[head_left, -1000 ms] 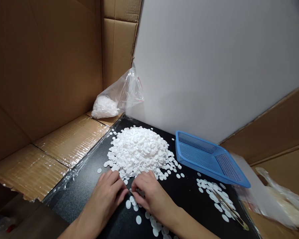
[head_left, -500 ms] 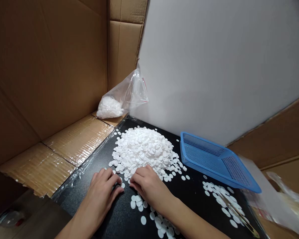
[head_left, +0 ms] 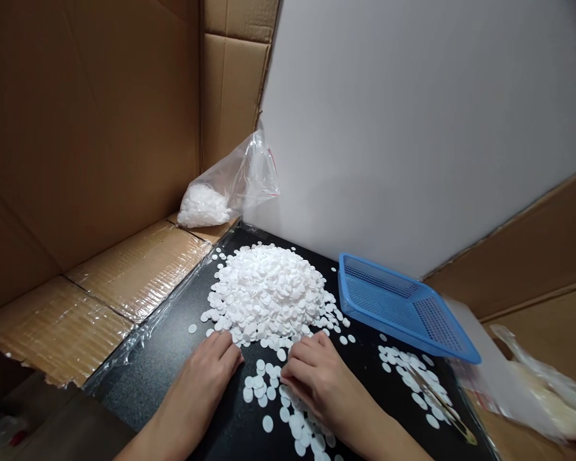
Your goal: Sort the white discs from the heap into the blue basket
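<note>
A large heap of small white round discs point(head_left: 271, 288) lies on the black tabletop. My left hand point(head_left: 207, 371) rests at the heap's near left edge, its fingers curled and drawn together. Just right of it, my right hand point(head_left: 319, 374) has curled fingers too, between the heap and a loose scatter of discs point(head_left: 256, 384). Whatever either hand may pinch is hidden behind the fingers. More loose discs point(head_left: 304, 432) spread under and beside my right wrist.
To the right stands a blue plastic basket point(head_left: 388, 301). In front of it, metal tweezers point(head_left: 436, 400) lie across another group of discs point(head_left: 420, 400). A clear bag of white pieces point(head_left: 205, 206) sits at the back left on cardboard point(head_left: 139, 269). A pale wall point(head_left: 413, 128) rises behind.
My right hand has moved right, away from my left hand, and more loose discs show between them. The left hand's fingers have closed together. The view has shifted slightly.
</note>
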`<state>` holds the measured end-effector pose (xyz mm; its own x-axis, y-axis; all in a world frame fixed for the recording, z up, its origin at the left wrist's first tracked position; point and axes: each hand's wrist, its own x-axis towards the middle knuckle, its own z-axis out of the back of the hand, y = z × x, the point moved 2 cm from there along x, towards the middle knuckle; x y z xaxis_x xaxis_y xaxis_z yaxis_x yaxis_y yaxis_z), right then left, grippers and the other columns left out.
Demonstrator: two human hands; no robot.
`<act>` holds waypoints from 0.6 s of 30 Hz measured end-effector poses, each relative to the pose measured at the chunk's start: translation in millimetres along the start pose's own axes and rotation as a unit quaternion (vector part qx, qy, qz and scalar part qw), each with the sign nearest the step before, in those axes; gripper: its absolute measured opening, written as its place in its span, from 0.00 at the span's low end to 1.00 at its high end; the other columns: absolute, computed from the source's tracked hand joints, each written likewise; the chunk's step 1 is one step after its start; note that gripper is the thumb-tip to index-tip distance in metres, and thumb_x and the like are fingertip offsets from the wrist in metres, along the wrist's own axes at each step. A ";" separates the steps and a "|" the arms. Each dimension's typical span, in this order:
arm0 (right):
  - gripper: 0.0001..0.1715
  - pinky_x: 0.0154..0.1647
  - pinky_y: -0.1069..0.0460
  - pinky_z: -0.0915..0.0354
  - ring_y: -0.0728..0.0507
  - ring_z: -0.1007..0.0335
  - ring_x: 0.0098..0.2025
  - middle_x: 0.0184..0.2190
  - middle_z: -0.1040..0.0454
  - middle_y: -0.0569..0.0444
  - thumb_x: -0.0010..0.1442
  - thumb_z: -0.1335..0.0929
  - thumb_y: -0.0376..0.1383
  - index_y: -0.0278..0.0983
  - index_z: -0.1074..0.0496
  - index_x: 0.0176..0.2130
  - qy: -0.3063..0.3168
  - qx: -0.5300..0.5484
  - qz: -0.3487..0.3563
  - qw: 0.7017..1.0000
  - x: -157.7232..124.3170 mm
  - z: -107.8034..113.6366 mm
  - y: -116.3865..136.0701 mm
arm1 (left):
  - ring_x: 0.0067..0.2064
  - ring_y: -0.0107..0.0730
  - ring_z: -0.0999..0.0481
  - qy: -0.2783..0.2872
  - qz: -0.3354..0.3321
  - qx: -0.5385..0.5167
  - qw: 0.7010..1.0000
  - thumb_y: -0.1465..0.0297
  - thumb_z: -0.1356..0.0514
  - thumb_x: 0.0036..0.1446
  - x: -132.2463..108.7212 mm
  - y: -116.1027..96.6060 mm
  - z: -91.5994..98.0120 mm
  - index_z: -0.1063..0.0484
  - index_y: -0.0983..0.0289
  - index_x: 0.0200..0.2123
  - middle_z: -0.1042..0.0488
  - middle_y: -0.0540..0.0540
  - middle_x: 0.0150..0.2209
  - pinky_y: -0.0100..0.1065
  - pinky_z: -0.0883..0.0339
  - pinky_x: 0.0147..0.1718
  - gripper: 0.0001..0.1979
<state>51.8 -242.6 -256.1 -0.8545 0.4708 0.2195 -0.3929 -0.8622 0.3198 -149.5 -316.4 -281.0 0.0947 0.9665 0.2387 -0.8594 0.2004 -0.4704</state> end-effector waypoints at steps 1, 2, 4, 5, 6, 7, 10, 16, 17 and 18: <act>0.10 0.41 0.47 0.44 0.44 0.33 0.35 0.30 0.26 0.54 0.64 0.32 0.27 0.37 0.28 0.31 0.008 0.018 -0.015 1.000 -4.7 0.0 0.2 | 0.34 0.38 0.29 -0.003 -0.001 -0.001 1.000 0.72 0.45 0.67 1.3 -1.0 -1.3 0.30 0.61 0.29 0.29 0.52 0.32 0.36 0.40 0.33 0.13; 0.09 0.42 0.46 0.43 0.44 0.32 0.36 0.30 0.26 0.54 0.63 0.31 0.26 0.37 0.28 0.31 0.013 0.041 -0.035 0.998 -7.6 -0.3 0.4 | 0.33 0.37 0.29 -0.007 -0.001 -0.006 1.000 0.72 0.46 0.68 2.7 -1.2 -3.0 0.31 0.61 0.28 0.29 0.51 0.31 0.35 0.40 0.33 0.13; 0.09 0.44 0.46 0.41 0.44 0.31 0.36 0.30 0.25 0.56 0.61 0.29 0.26 0.38 0.27 0.30 0.009 0.098 -0.089 0.991 -8.6 -0.9 0.1 | 0.32 0.36 0.29 -0.019 0.003 -0.024 1.000 0.71 0.47 0.68 6.0 -0.2 -6.0 0.31 0.61 0.28 0.30 0.51 0.31 0.34 0.39 0.32 0.14; 0.10 0.45 0.46 0.40 0.44 0.30 0.37 0.30 0.25 0.56 0.60 0.29 0.26 0.38 0.26 0.29 0.002 0.128 -0.122 0.984 -7.5 -1.0 -0.8 | 0.31 0.35 0.29 -0.025 0.005 -0.035 0.999 0.71 0.48 0.67 7.9 0.6 -6.9 0.32 0.61 0.28 0.30 0.51 0.31 0.34 0.38 0.31 0.14; 0.11 0.46 0.46 0.40 0.44 0.29 0.37 0.30 0.25 0.57 0.60 0.29 0.26 0.38 0.26 0.28 -0.006 0.156 -0.153 0.976 -6.0 -1.1 -2.2 | 0.31 0.35 0.29 -0.031 0.009 -0.045 0.998 0.70 0.48 0.67 9.9 1.3 -7.0 0.32 0.60 0.28 0.30 0.51 0.31 0.34 0.38 0.31 0.13; 0.11 0.47 0.46 0.39 0.44 0.29 0.36 0.29 0.25 0.57 0.59 0.29 0.27 0.38 0.27 0.27 -0.016 0.181 -0.182 0.966 -4.7 -1.1 -4.0 | 0.31 0.35 0.29 -0.038 0.014 -0.054 0.998 0.70 0.48 0.67 11.9 1.7 -6.4 0.31 0.60 0.28 0.30 0.51 0.31 0.33 0.37 0.31 0.13; 0.11 0.41 0.49 0.36 0.45 0.29 0.33 0.28 0.25 0.57 0.59 0.31 0.28 0.38 0.27 0.26 -0.041 0.242 -0.251 0.936 -3.9 -0.7 -11.0 | 0.30 0.34 0.27 -0.046 0.034 -0.087 0.995 0.68 0.47 0.65 17.8 -1.8 -2.1 0.30 0.60 0.30 0.28 0.50 0.30 0.32 0.36 0.30 0.11; 0.09 0.26 0.55 0.41 0.49 0.35 0.25 0.22 0.29 0.59 0.56 0.31 0.28 0.36 0.26 0.26 -0.028 0.321 -0.294 0.900 -11.9 -1.2 -17.3 | 0.26 0.29 0.29 0.021 0.051 -0.150 0.987 0.70 0.46 0.63 25.4 -22.0 -9.1 0.29 0.61 0.30 0.26 0.48 0.25 0.28 0.38 0.27 0.10; 0.08 0.26 0.55 0.41 0.49 0.35 0.25 0.22 0.29 0.59 0.57 0.31 0.29 0.36 0.26 0.26 -0.025 0.322 -0.292 0.900 -12.5 -0.9 -17.2 | 0.25 0.29 0.30 0.034 0.048 -0.154 0.986 0.71 0.45 0.62 25.9 -24.5 -12.5 0.29 0.61 0.30 0.26 0.48 0.25 0.27 0.38 0.27 0.09; 0.09 0.26 0.55 0.41 0.49 0.35 0.25 0.22 0.29 0.59 0.57 0.31 0.29 0.36 0.25 0.26 -0.024 0.319 -0.290 0.902 -12.8 -0.4 -17.0 | 0.26 0.29 0.30 0.046 0.043 -0.157 0.986 0.73 0.45 0.61 26.2 -26.3 -15.9 0.28 0.61 0.30 0.26 0.48 0.25 0.27 0.38 0.27 0.08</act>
<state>69.3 -234.0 -264.6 -0.5467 0.8287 -0.1201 -0.4808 -0.1932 0.8553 -116.5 -293.8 -275.9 0.0851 0.9896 0.1157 -0.6696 0.1428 -0.7289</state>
